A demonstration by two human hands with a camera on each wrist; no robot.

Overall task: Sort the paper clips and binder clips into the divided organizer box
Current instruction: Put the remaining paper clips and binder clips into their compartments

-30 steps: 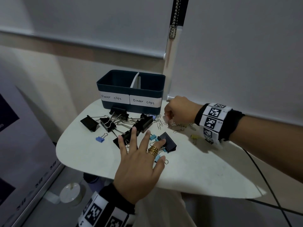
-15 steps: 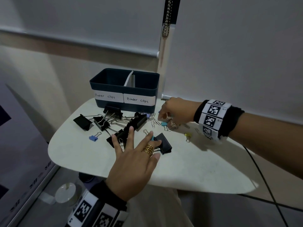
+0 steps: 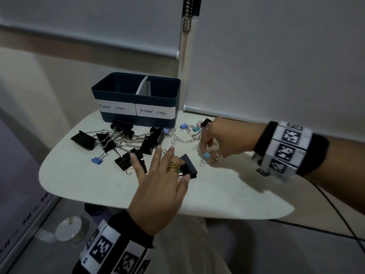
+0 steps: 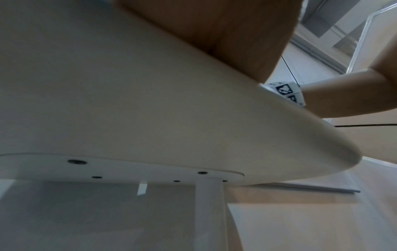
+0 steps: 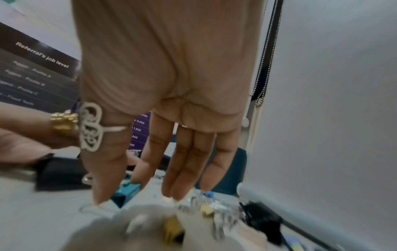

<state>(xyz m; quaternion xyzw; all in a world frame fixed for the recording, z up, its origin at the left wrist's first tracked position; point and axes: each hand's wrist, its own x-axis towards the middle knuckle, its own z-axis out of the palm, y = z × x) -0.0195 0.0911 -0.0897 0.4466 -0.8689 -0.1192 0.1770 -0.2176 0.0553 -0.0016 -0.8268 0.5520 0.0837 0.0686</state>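
On the white tabletop [image 3: 217,194], 1 divided organizer box [image 3: 136,95] stands behind about 7 large black binder clips and scattered paper clips [image 3: 183,140]. The left hand [image 3: 158,186], fingers spread straight, covers 1 black binder clip [image 3: 190,166] angled diagonally. The right hand [image 3: 219,138], fingers [image 5: 189,163] extended downward, touches a teal binder clip [image 3: 206,155].

A small white table [image 3: 227,196] with rounded corners is standing against the wall, and the left wrist view is showing its underside [image 4: 133,95] bolted to a white mounting plate [image 4: 120,168] on a white post [image 4: 209,214]. 2 grey roller blinds [image 3: 276,56] are hanging behind it, with a beaded pull chain [image 3: 186,14] dangling between them. A dark poster [image 5: 32,79] with white lettering is leaning at the left, and a black cable [image 3: 335,210] is trailing off at the right.
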